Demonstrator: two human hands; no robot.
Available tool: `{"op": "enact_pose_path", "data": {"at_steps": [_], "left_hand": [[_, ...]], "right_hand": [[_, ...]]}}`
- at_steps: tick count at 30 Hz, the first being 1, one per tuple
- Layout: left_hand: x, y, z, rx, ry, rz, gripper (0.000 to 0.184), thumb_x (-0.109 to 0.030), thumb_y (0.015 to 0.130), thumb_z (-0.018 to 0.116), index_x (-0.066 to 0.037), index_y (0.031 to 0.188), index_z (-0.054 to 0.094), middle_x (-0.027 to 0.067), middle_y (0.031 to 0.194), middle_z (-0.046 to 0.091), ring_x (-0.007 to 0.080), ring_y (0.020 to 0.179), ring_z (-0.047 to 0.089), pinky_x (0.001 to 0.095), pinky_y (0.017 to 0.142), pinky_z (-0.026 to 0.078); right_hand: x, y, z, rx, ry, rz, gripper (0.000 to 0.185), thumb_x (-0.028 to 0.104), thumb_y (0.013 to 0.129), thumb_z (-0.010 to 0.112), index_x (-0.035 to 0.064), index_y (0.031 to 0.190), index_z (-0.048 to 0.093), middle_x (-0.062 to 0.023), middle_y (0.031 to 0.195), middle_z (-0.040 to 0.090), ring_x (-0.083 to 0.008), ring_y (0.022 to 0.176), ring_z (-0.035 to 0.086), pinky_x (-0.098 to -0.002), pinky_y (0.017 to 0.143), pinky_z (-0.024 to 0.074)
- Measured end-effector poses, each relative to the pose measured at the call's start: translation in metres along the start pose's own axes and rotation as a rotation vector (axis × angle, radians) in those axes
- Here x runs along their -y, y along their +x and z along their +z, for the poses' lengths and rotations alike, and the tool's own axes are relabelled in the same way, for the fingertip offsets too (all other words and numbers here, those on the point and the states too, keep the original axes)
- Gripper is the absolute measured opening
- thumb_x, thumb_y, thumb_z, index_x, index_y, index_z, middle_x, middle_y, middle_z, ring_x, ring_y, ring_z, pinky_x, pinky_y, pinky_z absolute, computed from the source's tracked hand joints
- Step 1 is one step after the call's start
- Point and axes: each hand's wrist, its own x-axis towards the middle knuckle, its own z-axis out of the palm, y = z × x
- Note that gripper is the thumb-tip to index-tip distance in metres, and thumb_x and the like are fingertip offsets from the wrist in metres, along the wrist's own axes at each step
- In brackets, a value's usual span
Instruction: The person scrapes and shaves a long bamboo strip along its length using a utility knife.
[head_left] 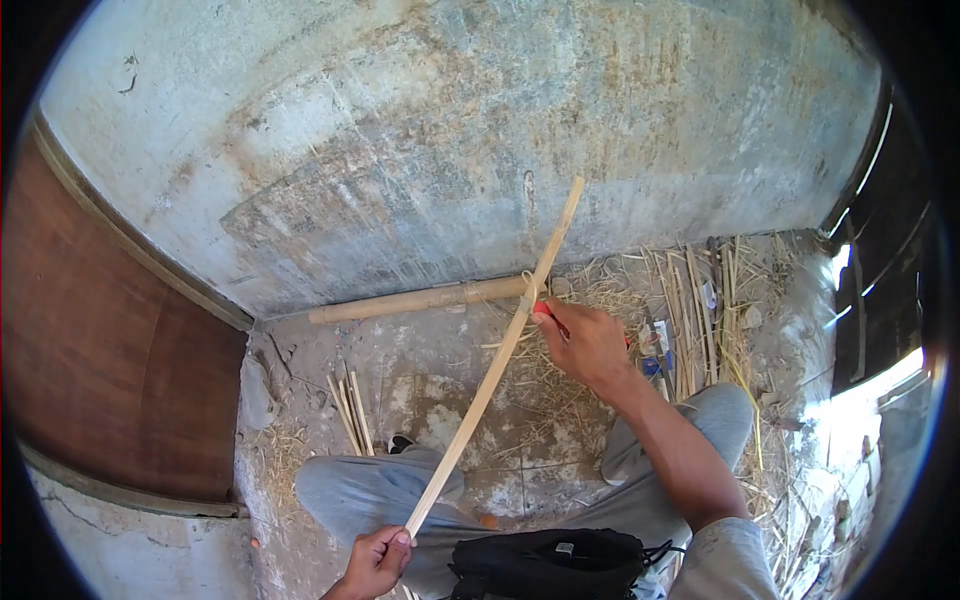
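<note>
My left hand [378,562] is closed around the lower end of a long, pale bamboo strip [470,418], which slants up and away to the right. Higher up the strip, my right hand [590,346] grips a red-handled knife [541,309]; its blade is small in view and lies against the strip. A thin curled shaving [529,283] stands up from the bamboo beside the blade.
A bamboo pole [420,301] lies along the base of the stained wall [420,150]. Shavings [610,285] and cut strips [690,320] litter the floor at right. More thin sticks [350,412] lean at left. A black bag [545,565] rests on my lap.
</note>
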Motion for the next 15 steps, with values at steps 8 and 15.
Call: {"op": "enact_pose_path", "data": {"at_steps": [8, 15], "left_hand": [[0.001, -0.022, -0.010, -0.026, 0.006, -0.046, 0.033, -0.030, 0.104, 0.051, -0.009, 0.080, 0.056, -0.0083, 0.060, 0.042, 0.0022, 0.053, 0.035, 0.0228, 0.047, 0.029], [0.011, -0.046, -0.032, -0.035, 0.157, 0.023, 0.032, -0.030, 0.103, 0.053, -0.006, 0.083, 0.058, -0.0052, 0.059, 0.044, 0.0048, 0.056, 0.039, 0.0253, 0.049, 0.034]], "right_hand": [[0.001, 0.003, -0.003, 0.037, -0.024, 0.086, 0.024, 0.030, 0.094, 0.064, 0.0085, 0.102, 0.071, -0.0123, 0.063, 0.065, -0.0328, 0.056, 0.065, -0.0441, 0.050, 0.0503], [-0.014, 0.022, -0.024, 0.018, -0.121, 0.299, 0.026, 0.030, 0.095, 0.060, 0.0087, 0.101, 0.073, -0.0155, 0.067, 0.066, -0.0360, 0.063, 0.066, -0.0457, 0.058, 0.0526]]}}
